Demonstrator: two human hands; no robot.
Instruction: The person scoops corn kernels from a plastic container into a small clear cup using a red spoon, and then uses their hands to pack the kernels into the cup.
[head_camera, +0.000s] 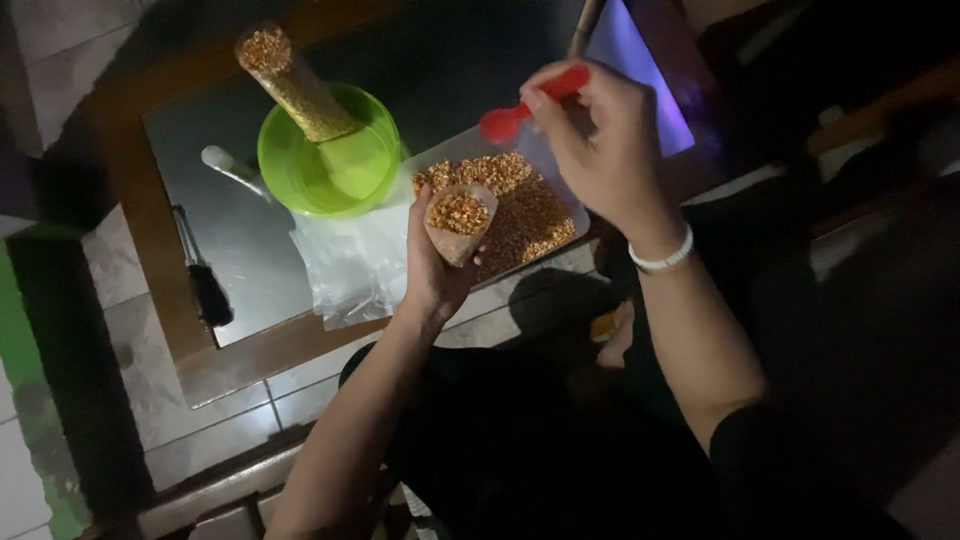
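A red spoon (520, 108), a bright green bowl (325, 150), golden-orange grains (520, 215), a white wristband (665, 255).

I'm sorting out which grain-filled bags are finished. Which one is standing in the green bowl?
The long, narrow filled bag, leaning upright in the green bowl. The other, a short cone bag, is held in the left hand over the tray.

Head-worn view, steeply downward, close over low table (250, 350)
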